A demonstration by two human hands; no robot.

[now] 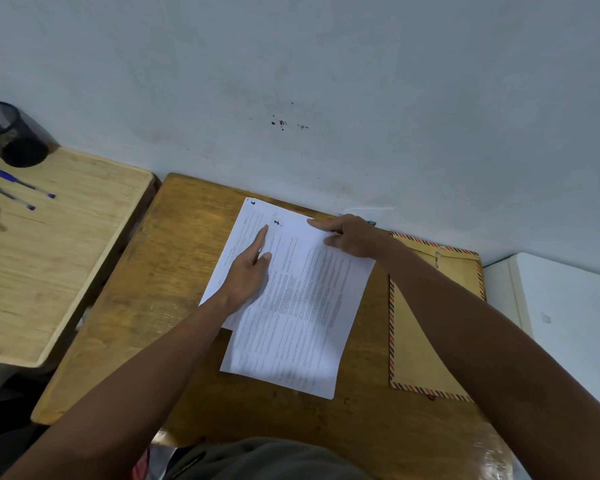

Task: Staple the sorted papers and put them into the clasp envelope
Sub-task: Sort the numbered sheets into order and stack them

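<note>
Printed white papers (302, 306) lie fanned in the middle of a brown wooden desk (146, 306), the top sheet skewed over a lower one. My left hand (248, 271) rests flat on the left part of the sheets, forefinger stretched toward a handwritten number. My right hand (350, 237) pinches the upper right edge of the top sheet. A brown clasp envelope (420, 341) with a red and blue striped border lies to the right of the papers, partly under my right forearm. A small green thing peeks out behind my right hand; I cannot tell what it is.
A lighter wooden table (49, 258) stands to the left with two blue pens (18, 187) and a black mesh pen cup (13, 133). A pale wall (326, 98) runs along the desk's far edge. A white cabinet (568, 306) stands at the right.
</note>
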